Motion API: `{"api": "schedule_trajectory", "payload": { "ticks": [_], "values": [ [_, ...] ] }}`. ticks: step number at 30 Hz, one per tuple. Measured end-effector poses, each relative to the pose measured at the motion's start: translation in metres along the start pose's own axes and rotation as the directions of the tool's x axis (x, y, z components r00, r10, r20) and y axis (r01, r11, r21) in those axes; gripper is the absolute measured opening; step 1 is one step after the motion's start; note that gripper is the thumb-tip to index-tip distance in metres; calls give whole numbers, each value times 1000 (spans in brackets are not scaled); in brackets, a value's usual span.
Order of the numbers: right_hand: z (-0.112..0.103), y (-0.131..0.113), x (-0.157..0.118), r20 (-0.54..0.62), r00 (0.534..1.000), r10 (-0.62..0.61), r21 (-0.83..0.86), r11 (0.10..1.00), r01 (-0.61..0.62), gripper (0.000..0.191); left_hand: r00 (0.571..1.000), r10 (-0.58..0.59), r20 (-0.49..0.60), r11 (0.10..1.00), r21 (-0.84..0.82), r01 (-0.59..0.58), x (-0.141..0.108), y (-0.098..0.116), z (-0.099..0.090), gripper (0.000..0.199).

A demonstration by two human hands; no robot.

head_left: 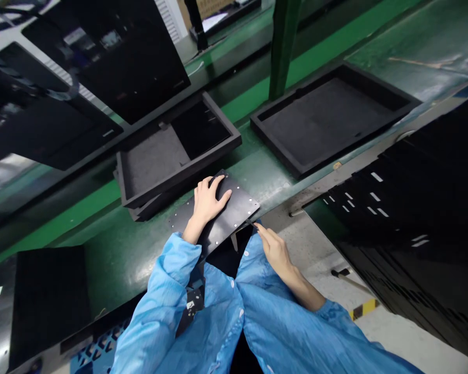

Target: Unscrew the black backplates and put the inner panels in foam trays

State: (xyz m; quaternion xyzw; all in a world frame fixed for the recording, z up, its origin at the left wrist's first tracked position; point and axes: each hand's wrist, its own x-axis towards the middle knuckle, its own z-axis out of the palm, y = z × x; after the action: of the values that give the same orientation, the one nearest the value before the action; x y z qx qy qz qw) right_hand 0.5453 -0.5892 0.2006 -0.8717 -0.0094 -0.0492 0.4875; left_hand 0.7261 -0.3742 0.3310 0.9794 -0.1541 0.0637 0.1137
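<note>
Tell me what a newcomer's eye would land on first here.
Probably the bright blue coat, filling the lower middle of the view. Next, just above it, comes the left hand, fingers spread on a dark plate dotted with pale spots, while the right hand pinches a thin dark object at its edge. Beyond, a black tray stands out on the green bench, upper right.
</note>
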Motion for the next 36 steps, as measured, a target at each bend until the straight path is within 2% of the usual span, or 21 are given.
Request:
{"api": "schedule_trajectory", "payload": {
  "ticks": [3,5,8,10,14,18,21,24,26,28,30,33,35,36],
  "values": [
    [-16,-7,-1,34,999,21,-116,993,-17,54,1000,8,17,1000,3,-8,-3,4,-1,66],
    [-29,-14,-1,79,996,36,-194,981,-20,53,996,54,64,998,25,-56,-15,10,-3,76],
    [-50,-29,2,153,985,78,-299,954,-29,50,972,148,183,985,64,-163,-49,21,-9,104],
    [-63,-43,6,199,972,127,-383,923,-43,47,962,144,232,978,113,-174,-73,27,-17,110],
    [-88,-72,18,288,940,183,-548,837,5,45,953,110,281,961,214,-174,-98,39,-31,88],
    [-104,-91,34,316,924,216,-664,746,53,44,900,198,387,920,244,-307,-94,53,-48,72],
    [-109,-90,42,342,915,214,-652,756,67,46,895,262,360,906,228,-357,-83,56,-80,56],
    [-114,-72,51,356,930,87,-467,879,97,46,919,302,254,930,133,-342,-65,41,-124,39],
    [-117,-55,64,248,969,2,-356,930,89,51,939,293,181,949,65,-308,-50,21,-150,34],
    [-120,-43,84,81,996,-42,-355,932,69,59,958,266,107,963,5,-268,-35,-2,-166,33],
    [-121,-38,108,-15,995,-102,-409,908,87,66,971,236,35,971,-36,-235,-23,-21,-173,33],
    [-114,-46,140,-56,962,-267,-468,858,211,69,986,166,-32,984,-54,-168,-11,-38,-174,33],
    [-102,-62,152,-21,915,-404,-476,808,346,63,990,130,-46,988,-78,-133,-7,-42,-175,35],
    [-94,-71,155,44,887,-459,-461,778,426,59,991,126,-53,986,-101,-131,-6,-43,-176,35]
  ]
}}
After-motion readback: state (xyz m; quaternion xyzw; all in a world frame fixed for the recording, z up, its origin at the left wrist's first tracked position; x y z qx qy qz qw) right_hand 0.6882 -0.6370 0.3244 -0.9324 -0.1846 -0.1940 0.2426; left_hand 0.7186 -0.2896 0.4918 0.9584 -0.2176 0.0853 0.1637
